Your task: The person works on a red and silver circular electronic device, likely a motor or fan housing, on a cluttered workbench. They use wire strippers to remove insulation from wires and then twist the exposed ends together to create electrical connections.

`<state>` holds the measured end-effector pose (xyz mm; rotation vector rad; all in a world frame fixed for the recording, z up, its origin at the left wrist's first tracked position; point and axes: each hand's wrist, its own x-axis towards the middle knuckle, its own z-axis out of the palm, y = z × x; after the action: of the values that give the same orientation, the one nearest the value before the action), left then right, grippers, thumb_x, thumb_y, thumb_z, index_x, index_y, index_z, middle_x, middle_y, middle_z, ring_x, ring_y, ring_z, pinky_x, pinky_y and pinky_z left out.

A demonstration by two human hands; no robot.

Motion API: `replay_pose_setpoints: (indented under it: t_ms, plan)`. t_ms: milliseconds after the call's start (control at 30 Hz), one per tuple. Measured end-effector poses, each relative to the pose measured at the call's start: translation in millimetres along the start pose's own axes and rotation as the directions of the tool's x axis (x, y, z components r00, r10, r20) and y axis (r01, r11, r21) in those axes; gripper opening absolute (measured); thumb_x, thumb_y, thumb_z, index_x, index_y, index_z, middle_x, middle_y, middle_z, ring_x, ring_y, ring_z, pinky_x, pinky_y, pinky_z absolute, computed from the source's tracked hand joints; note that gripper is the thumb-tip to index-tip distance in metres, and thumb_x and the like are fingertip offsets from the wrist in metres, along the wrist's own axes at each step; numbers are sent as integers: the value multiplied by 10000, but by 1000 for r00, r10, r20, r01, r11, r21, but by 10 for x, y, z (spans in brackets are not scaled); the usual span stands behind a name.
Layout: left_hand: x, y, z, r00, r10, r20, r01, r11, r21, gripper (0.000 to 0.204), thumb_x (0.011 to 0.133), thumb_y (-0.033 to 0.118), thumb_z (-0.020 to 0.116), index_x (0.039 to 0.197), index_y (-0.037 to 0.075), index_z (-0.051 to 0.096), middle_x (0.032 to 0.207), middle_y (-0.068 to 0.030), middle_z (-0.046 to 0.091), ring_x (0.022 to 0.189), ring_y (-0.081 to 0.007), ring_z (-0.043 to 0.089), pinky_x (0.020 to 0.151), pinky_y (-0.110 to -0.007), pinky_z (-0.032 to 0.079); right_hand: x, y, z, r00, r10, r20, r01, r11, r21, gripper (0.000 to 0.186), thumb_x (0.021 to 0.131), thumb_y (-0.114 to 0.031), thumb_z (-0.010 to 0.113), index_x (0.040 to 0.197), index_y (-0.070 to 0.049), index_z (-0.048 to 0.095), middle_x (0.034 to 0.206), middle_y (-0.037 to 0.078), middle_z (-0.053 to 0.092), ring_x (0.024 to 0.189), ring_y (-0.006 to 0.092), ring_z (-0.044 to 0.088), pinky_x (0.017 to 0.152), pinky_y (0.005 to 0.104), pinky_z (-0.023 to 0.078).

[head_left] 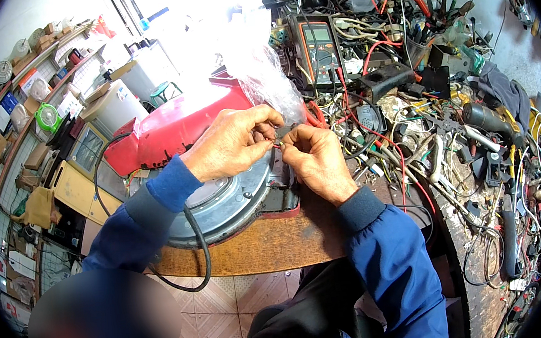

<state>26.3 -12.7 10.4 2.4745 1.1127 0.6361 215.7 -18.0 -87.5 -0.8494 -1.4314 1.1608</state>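
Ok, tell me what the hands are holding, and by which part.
Both hands, left hand and right hand, pinch a small dark part by its ends between fingertips; a thin red wire runs from it. Its kind cannot be told.

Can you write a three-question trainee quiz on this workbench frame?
1. True or false: both hands meet over the round grey base of the red appliance.
2. What does the left hand pinch with the right hand? A) a small dark part B) a hammer C) a cup
3. Which meter lies behind the clear plastic bag?

Key: 1 true; 2 A; 3 the multimeter.
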Motion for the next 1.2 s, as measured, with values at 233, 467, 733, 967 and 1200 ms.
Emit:
replay_pose_setpoints:
  t_ms: [233, 467, 733, 967, 1200]
  plan:
    - [23, 29, 3, 999, 34, 0, -34, 998, 62, 279, 882, -6, 719, 1158, 18, 683, 893, -62, 717, 787, -111, 675, 707, -269, 556, -4, 30, 13, 1000, -16, -16, 17, 1000, 10, 91, 883, -76, 691, 839, 0, 664, 699, 0, 643, 664, 45, 549, 599, 277, 473]
    - [29, 83, -27, 999, 15, 29, -17, 999, 48, 208, 861, -8, 700, 1065, -21, 662, 856, -166, 733, 835, -252, 761, 738, -348, 586, 8, 42, 8, 998, -56, -17, 56, 998, -23, 112, 884, -86, 709, 830, -3, 658, 690, 9, 651, 661, 46, 556, 599, 283, 477]
    - [24, 34, -21, 999, 51, 17, -52, 995, 88, 326, 868, 6, 728, 1189, 14, 675, 877, -73, 738, 788, -145, 717, 699, -288, 570, -2, 13, 7, 999, -48, -26, 46, 997, -68, 132, 882, -87, 714, 814, 2, 645, 682, 28, 652, 650, 60, 564, 592, 293, 481]
    - [51, 85, -46, 997, 59, 41, -63, 990, 127, 410, 862, 6, 728, 1264, 27, 649, 862, -92, 737, 754, -166, 716, 690, -303, 571, -25, -24, 29, 998, -47, -46, 45, 998, -34, 117, 879, -56, 704, 807, 5, 635, 679, 19, 640, 656, 53, 557, 585, 283, 473]
    - [56, 84, -49, 997, 65, 46, -70, 991, 114, 250, 863, 13, 729, 1112, 19, 708, 869, -84, 733, 780, -140, 703, 699, -293, 569, -7, 8, 10, 997, -68, -34, 67, 997, -34, 112, 878, -40, 707, 806, 2, 633, 691, 3, 644, 664, 42, 550, 582, 275, 468]
